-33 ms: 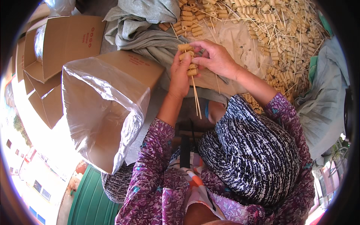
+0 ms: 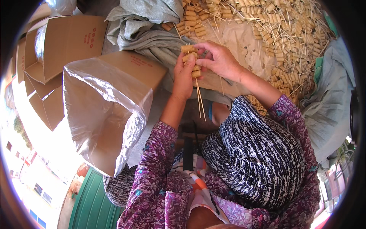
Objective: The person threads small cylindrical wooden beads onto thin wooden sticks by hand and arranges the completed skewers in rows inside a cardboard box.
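My left hand (image 2: 184, 76) is closed around two thin wooden skewers (image 2: 199, 100) that carry several short tan cylinder pieces (image 2: 195, 71), and the bare skewer ends point down toward me. My right hand (image 2: 220, 59) sits just to the right of it, with its fingertips pinching one tan piece (image 2: 188, 49) at the top of the skewers. Both hands are held above the edge of a grey sack cloth (image 2: 152, 36). A large heap of loose tan pieces and skewers (image 2: 278, 30) lies on the ground beyond my hands.
A cardboard box lined with a clear plastic bag (image 2: 106, 110) stands open to the left of my hands. More open cardboard boxes (image 2: 61, 45) are behind it. Black-and-white patterned cloth (image 2: 259, 156) covers my lap, and pale blue-grey fabric (image 2: 328, 107) lies to the right.
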`<state>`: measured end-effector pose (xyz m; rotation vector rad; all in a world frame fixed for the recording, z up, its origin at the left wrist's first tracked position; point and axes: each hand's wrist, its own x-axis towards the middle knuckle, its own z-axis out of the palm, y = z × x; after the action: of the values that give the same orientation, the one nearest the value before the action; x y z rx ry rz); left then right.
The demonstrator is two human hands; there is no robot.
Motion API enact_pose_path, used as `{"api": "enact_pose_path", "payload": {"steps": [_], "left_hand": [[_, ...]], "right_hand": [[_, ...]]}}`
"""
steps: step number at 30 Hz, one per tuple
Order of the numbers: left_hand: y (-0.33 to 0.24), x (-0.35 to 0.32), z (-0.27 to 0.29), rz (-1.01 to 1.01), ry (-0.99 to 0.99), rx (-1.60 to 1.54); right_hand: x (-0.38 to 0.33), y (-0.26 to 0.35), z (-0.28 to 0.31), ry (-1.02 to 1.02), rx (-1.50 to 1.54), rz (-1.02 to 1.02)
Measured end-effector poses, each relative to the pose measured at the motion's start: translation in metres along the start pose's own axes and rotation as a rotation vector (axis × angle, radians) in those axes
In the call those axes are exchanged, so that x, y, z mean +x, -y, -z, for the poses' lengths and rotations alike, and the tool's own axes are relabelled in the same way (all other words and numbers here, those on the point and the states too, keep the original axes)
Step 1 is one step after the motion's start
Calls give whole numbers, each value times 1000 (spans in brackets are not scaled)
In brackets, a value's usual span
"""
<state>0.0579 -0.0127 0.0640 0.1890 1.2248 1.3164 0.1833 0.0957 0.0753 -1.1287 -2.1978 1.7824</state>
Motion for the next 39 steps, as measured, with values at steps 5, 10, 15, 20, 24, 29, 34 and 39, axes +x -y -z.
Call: {"api": "enact_pose_path", "payload": {"steps": [5,10,15,20,24,29,34,39], "left_hand": [[2,-1,1,-50,-22,129],[5,-1,9,-39,36,258],[14,-3,7,-108,12,449],[14,4,15,13,46,301],[0,4,31,52,68,177],[4,9,23,118,133,-44],[7,8,19,140,154,-163],[4,12,25,81,139,-208]], "right_hand": [[-6,-5,-4,-66,91,58],[-1,-9,8,37,16,80],[-3,-27,4,137,236,-44],[-3,-7,27,316,126,-157],[51,3,68,-10,-1025,69],[103,-28,141,-270,-1720,667],[122,-15,146,-80,-1712,474],[109,-8,127,-241,-1439,912]]}}
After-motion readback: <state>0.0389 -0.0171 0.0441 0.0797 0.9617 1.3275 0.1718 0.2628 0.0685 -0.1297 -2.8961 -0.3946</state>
